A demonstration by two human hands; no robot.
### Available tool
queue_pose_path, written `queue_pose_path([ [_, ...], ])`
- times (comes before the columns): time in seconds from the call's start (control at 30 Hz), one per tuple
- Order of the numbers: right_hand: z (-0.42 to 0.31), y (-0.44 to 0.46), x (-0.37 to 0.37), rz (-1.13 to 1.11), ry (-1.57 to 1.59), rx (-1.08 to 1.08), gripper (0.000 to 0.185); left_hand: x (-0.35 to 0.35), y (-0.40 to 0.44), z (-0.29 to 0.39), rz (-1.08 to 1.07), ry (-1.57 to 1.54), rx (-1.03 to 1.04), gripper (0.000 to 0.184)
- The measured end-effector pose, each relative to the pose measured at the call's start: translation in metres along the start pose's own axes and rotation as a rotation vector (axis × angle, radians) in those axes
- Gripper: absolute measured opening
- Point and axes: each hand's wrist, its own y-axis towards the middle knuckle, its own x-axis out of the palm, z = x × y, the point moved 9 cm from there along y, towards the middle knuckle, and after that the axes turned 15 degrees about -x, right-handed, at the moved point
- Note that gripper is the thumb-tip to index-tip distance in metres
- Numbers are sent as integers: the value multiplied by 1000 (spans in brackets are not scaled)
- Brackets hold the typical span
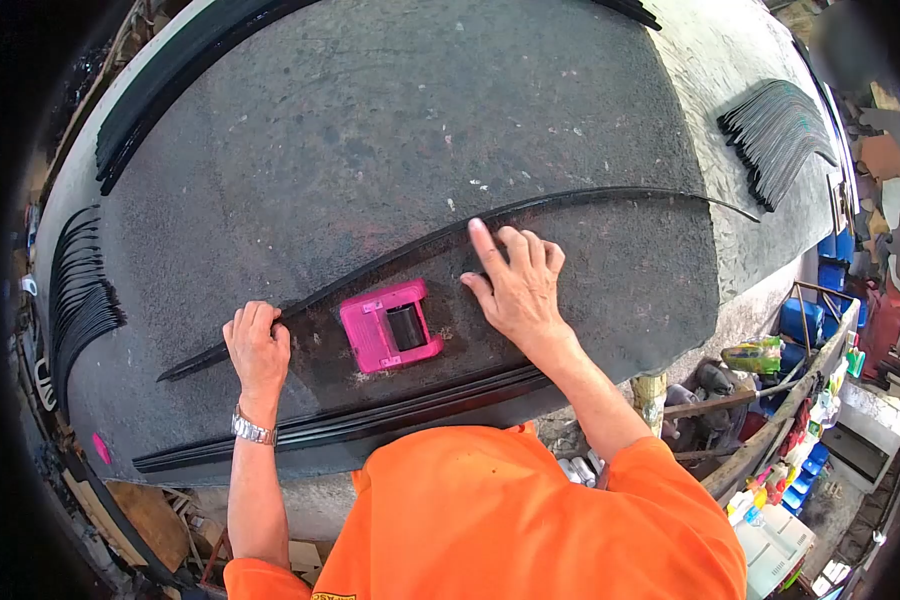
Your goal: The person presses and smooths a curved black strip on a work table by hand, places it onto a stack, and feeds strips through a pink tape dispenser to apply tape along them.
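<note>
A long thin black strip (390, 257) lies in a shallow curve across the dark worktop (370, 120). My left hand (259, 350), with a metal watch on the wrist, has its fingers curled at the strip's left part. My right hand (518, 285) rests farther right, its index fingertip on the strip, the thumb apart and the other fingers bent. Between my hands, below the strip, sits a pink tool (385, 327) with a black roller. Nearer my body, several black strips (370, 418) lie side by side.
Bundles of black strips lie at the left edge (82, 300), the upper left (170, 75) and the right on a pale surface (778, 140). A small pink piece (101, 448) is at the lower left. Beyond the right edge are a wooden rail and blue containers.
</note>
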Motion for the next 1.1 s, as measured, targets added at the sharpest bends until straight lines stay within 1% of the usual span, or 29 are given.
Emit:
queue_pose_path([
  [0.17,-20,6,9,-8,46,-62,73,1,-1,0,11,-4,3,17],
  [0.27,-11,4,4,-21,20,-24,72,-1,-1,1,23,-8,9,17],
  [0.43,25,-7,-10,38,-79,53,74,-1,-2,1,29,-17,1,17],
  [0.5,30,-8,-12,17,-68,94,72,-2,-2,0,29,-16,0,17],
  [0.6,18,-2,-10,-25,-26,69,73,0,-1,1,33,-28,20,18],
  [0.73,12,-2,-9,28,-33,35,73,-1,-1,2,34,-30,31,18],
  [0.97,69,-27,-29,15,-185,197,75,3,-1,-3,19,-21,-2,18],
  [1.0,77,-31,-34,64,-215,194,75,3,-1,-3,20,-21,0,18],
  [1.1,90,-42,-35,49,-225,252,78,3,0,-5,13,-26,-8,18],
])
